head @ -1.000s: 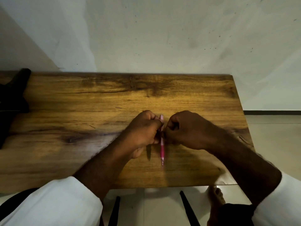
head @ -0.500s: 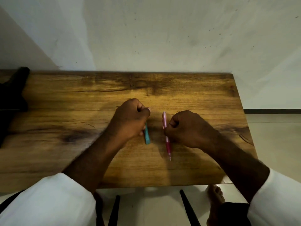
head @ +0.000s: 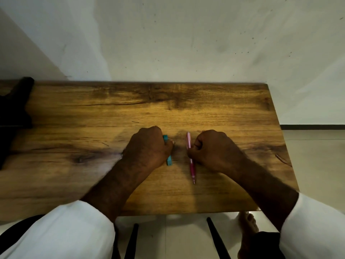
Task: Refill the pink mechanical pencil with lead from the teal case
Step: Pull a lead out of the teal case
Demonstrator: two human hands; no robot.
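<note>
The pink mechanical pencil (head: 190, 159) is held upright-ish over the wooden table (head: 186, 109), its tip pointing toward me. My right hand (head: 214, 150) is closed around its upper half. The teal lead case (head: 169, 160) is a slim bar in my left hand (head: 149, 146), with its two ends showing past the fingers. The two hands are a short gap apart near the table's middle. Whether the case is open is hidden by my fingers.
A black object (head: 13, 116) lies at the table's far left. The wall stands right behind the table's far edge. Below the near edge I see black chair legs (head: 216, 238), a bare foot (head: 248, 228) and tiled floor.
The hands were together at the pencil a second ago. My left hand then pulled away to the left with the teal case, and has since shifted slightly back and lower.
</note>
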